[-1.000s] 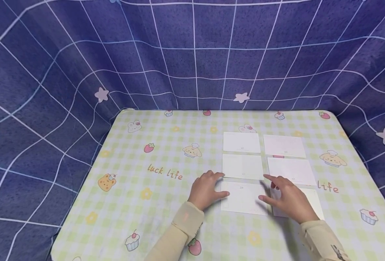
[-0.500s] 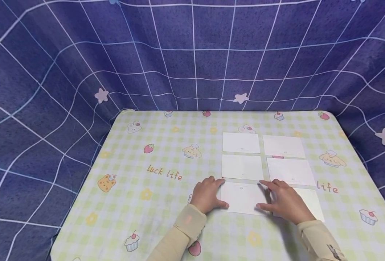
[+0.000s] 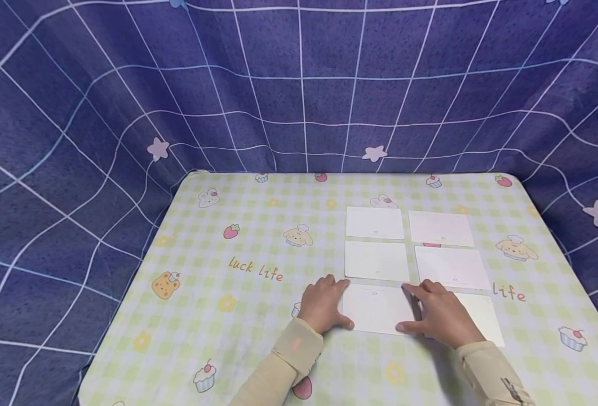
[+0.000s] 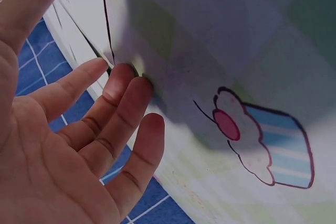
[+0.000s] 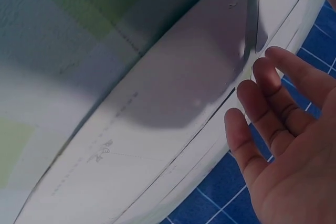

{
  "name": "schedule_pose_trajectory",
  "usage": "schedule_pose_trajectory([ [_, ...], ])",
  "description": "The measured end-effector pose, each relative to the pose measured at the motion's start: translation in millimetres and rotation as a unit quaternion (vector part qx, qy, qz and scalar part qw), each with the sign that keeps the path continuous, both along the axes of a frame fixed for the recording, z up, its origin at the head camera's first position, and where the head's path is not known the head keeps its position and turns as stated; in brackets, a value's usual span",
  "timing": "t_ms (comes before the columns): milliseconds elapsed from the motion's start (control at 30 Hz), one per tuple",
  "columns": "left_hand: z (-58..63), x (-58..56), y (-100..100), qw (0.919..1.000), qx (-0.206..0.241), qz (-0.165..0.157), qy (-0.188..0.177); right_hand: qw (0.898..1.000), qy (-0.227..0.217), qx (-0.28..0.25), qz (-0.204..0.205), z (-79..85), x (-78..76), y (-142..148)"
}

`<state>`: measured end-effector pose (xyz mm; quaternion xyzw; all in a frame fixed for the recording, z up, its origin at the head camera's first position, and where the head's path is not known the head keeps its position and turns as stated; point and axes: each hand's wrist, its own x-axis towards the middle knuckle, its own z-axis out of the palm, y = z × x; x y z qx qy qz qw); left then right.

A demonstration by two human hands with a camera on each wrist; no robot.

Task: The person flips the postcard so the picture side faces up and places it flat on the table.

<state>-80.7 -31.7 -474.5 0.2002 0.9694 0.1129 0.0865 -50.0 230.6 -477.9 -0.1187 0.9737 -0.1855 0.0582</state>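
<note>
The step in hand looked to be squaring up one white card (image 3: 377,310), the near one in the left column of six laid out in two columns of three. It lay flat on the checked tablecloth (image 3: 177,338), between the two hands. The left hand (image 3: 324,305) was open, index finger and thumb spread towards the card's two left corners, the other fingers loosely bent. The right hand (image 3: 444,314) was open too, its index finger and thumb at the card's right corners, and it partly covered the near right card (image 3: 483,318). Neither hand gripped anything.

Just beyond lay the middle left card (image 3: 376,260), a narrow gap apart. The small print on the near left card sat by its far edge, too tiny to read.

The next move seemed to call for light, even pressure from both sides, without nudging the neighbouring cards.
</note>
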Motion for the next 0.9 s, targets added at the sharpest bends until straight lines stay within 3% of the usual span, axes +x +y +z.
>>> schedule_pose_trajectory([
  [600, -0.1, 4.0, 2.2, 0.9994, -0.019, -0.006, 0.03, 1.0, 0.001, 0.0, -0.014, -4.7, -0.1, -0.3],
  [900, -1.1, 4.0, -0.5, 0.9999, 0.003, 0.012, 0.01, 0.999, 0.047, 0.005, -0.019, -5.9, 1.6, 0.7],
])
